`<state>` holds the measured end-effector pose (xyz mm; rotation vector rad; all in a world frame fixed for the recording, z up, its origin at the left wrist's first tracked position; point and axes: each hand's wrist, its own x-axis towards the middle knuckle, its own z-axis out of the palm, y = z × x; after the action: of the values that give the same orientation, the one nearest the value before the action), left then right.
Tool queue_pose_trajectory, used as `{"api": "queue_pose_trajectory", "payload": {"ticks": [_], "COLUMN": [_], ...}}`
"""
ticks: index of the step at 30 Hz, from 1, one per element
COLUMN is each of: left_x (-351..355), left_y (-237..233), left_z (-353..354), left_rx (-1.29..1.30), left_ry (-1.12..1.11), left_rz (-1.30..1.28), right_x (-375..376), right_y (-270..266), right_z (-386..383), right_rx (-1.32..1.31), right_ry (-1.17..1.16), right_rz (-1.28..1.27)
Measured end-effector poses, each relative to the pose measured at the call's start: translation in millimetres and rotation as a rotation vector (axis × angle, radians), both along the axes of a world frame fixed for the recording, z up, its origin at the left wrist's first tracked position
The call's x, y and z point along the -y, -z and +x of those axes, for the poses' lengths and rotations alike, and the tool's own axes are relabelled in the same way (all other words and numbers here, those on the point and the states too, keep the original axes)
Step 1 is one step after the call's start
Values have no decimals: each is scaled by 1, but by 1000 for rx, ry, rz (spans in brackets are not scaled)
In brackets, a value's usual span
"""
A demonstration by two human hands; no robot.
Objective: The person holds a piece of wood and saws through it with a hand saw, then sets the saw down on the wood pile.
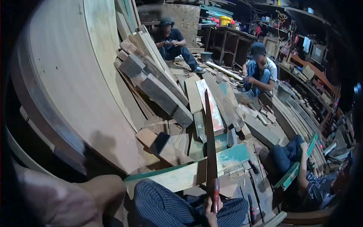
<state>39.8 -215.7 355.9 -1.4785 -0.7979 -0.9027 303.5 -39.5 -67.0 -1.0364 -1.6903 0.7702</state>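
Note:
My right hand (212, 215) is closed around the lower part of a hand saw (211, 159), low in the view between the knees of dark striped trousers (162, 200). The saw has a red-brown wooden handle (216, 193). Its long, dark, tapering blade points up and away from me, standing above the boards. Behind the blade lie a pale plank (181, 178) and a board with worn green paint (234, 154). My left hand does not show.
A large curved wooden panel (75, 75) rises at left, with heavy timbers (162, 96) leaning beside it. Two people (170, 41) (261, 70) sit farther back. Another person (302, 170) at right holds a green piece (289, 176). A bare knee (102, 187) is near left. A screwdriver-like tool (252, 210) lies nearby.

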Motion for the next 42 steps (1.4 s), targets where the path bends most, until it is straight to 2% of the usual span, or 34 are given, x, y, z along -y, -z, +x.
{"api": "queue_pose_trajectory", "payload": {"ticks": [1, 5, 12, 14, 17, 20, 24, 25, 27, 28, 29, 32, 33, 34, 35, 36, 37, 38, 39, 42], "left_x": [1, -2, -3, -4, -8, -26, -96, -120, -159, -180, -189, -204, -206, -211, -218, -211, -212, -211, -211, -212], "left_y": [1, 1, -4, -1, 12, 45, 136, 165, 197, 241, 273, 330, 329, 340, 362, 342, 346, 350, 357, 363], "left_z": [1, 8, 10, 8, 2, -7, -11, -9, 8, 6, 5, 10, 21, 22, 18, 25, 27, 25, 26, 26], "left_rx": [-5, -10, 4, 21, 100, 311, 903, 1048, 1250, 1334, 1313, 1208, 1340, 1364, 1427, 1364, 1255, 1269, 1282, 1225], "left_ry": [9, 56, 163, 196, 268, 378, 584, 646, 482, 491, 416, 242, 255, 373, 372, 230, 66, -18, -80, -201], "left_rz": [4, 13, 49, 77, 140, 234, 310, 299, 10, -97, -215, -499, -576, -618, -693, -827, -847, -950, -977, -1078], "right_x": [-1, 3, 0, 5, 1, 4, 4, 6, 12, 13, 11, 10, 9, 10, 12, 11, 11, 12, 10, 16], "right_y": [2, -13, -16, -15, -18, -28, -27, -46, -53, -54, -50, -48, -47, -48, -55, -63, -68, -71, -76, -81], "right_z": [-3, -4, -7, -6, -9, -10, -10, -13, -15, -15, -13, -12, -10, -10, -12, -14, -13, -15, -19, -20], "right_rx": [48, -81, -55, -90, -81, -120, -67, -39, 40, 78, 74, 14, 7, -5, -27, -51, -72, -97, -144, -162], "right_ry": [70, -27, -43, -38, -50, -69, -94, -98, -86, -76, -131, -208, -222, -231, -184, -160, -134, -135, -112, -103], "right_rz": [81, -78, 34, -25, 34, -83, 43, 58, 55, 56, 141, 97, 70, 40, 40, 50, 18, -18, 34, -121]}}
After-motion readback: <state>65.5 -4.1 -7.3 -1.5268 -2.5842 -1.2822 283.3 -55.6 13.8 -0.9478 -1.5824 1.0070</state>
